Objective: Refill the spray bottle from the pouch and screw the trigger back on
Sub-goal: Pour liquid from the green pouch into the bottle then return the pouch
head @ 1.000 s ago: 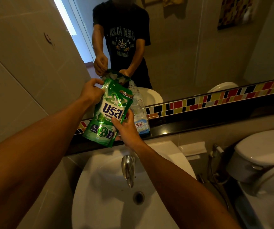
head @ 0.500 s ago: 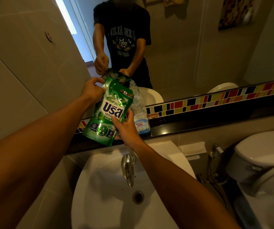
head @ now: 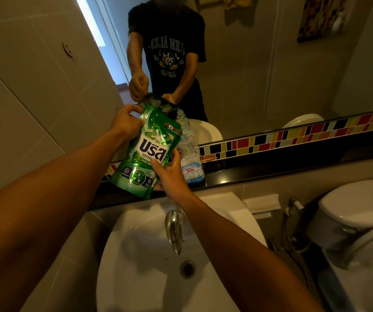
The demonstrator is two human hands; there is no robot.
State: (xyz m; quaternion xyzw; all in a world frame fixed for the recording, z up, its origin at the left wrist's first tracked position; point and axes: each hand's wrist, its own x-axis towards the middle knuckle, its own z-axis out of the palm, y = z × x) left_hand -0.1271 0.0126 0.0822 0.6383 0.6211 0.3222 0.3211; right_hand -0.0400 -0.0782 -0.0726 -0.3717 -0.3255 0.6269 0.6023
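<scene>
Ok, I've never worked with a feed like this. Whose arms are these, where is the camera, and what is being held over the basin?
There is no machine here: a person wears one wide-angle camera on the head, looking down at their own bare arms. The left hand pinches the top of a green refill pouch, and the right hand supports its lower side. Behind the pouch a clear bottle stands on the dark ledge; no trigger shows on it. Below are the white sink and its tap. The mirror reflects the person.

Almost no change: green pouch (head: 146, 152) tilted marginally more upright.
</scene>
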